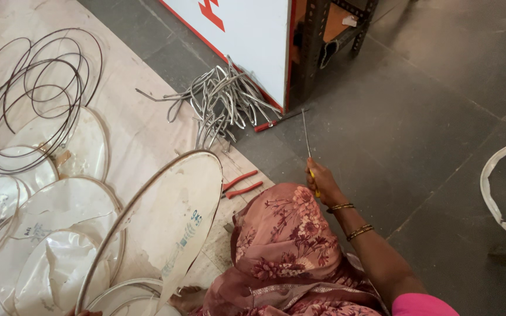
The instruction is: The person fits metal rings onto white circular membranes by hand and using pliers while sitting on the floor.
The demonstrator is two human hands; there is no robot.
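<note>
One screwdriver (307,140) clenched in my right hand (321,180), shaft pointing away; left hand out of view. Wide hoop (159,219) leans on my knee, pliers (240,184) near.

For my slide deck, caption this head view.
Right hand grips a thin metal rod beside a covered wire hoop.

Thin metal rod (306,133), glossy plastic-covered hoops (165,216), matt stone floor (428,129), floral cloth (288,246)
</note>
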